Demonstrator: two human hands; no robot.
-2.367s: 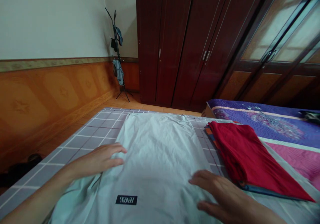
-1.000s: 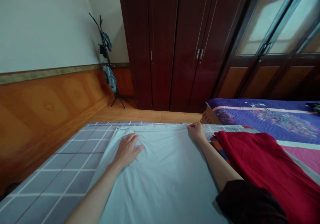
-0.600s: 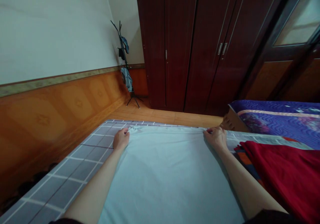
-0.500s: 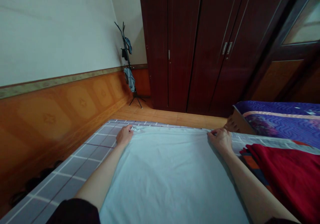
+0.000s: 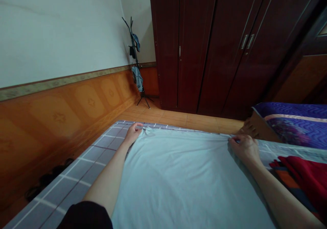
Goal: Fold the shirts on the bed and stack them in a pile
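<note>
A pale blue cloth (image 5: 189,174) lies spread over a grey checked bed sheet (image 5: 102,154), its near end running out of view. My left hand (image 5: 133,133) pinches the cloth's far left corner, where small creases gather. At the far right corner, my right hand (image 5: 245,149) grips the same cloth between thumb and fingers. The far edge is drawn fairly straight between both hands. Whether the cloth is a garment or a plain sheet I cannot tell.
Folded red fabric (image 5: 306,171) lies right of my right forearm. Beyond stands a bed with a purple cover (image 5: 301,120). A dark red wardrobe (image 5: 204,51) and a black coat rack (image 5: 136,58) are at the back. Orange wall panelling (image 5: 61,116) runs along the left.
The view has shifted, so most things sit differently in the frame. My hands are slightly farther apart, and the cloth's far edge is stretched wider between them. Both hands keep their grip.
</note>
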